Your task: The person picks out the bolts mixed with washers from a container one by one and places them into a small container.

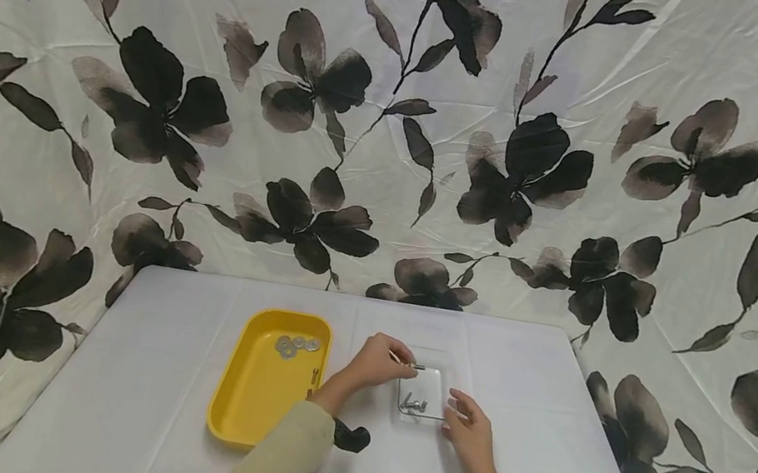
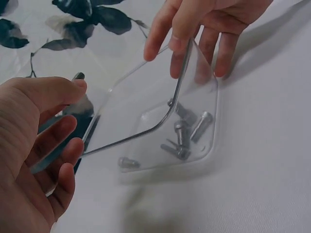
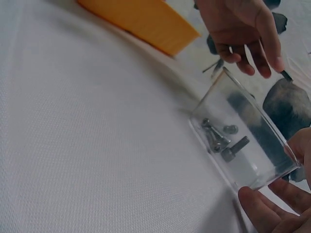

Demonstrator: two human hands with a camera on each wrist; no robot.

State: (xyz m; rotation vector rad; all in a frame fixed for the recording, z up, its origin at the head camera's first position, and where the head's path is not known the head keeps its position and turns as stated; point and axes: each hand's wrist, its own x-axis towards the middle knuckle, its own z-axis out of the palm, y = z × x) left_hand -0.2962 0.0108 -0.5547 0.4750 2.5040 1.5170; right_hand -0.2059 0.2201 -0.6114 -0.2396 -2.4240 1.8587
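Observation:
Pinched between thumb and fingers of my left hand [image 1: 378, 359] is a small metal bolt [image 1: 419, 366], held over the near-left side of a clear square box [image 1: 419, 416]. Its threaded end [image 3: 286, 75] pokes past the fingertips in the right wrist view; the rest is hidden by the fingers. My right hand [image 1: 469, 434] grips the right side of the box, with the thumb and fingers around its wall [image 2: 187, 60]. Several loose socket-head bolts [image 2: 182, 133] lie on the bottom of the box, pointing different ways.
To the left stands a yellow tray [image 1: 219, 411] with several flat washers [image 1: 297, 343] near its far end and small bolts [image 1: 314, 377] along its right side, partly behind my left arm. Both are on a white-covered table [image 1: 115, 393]. A floral cloth [image 1: 432, 195] hangs behind it.

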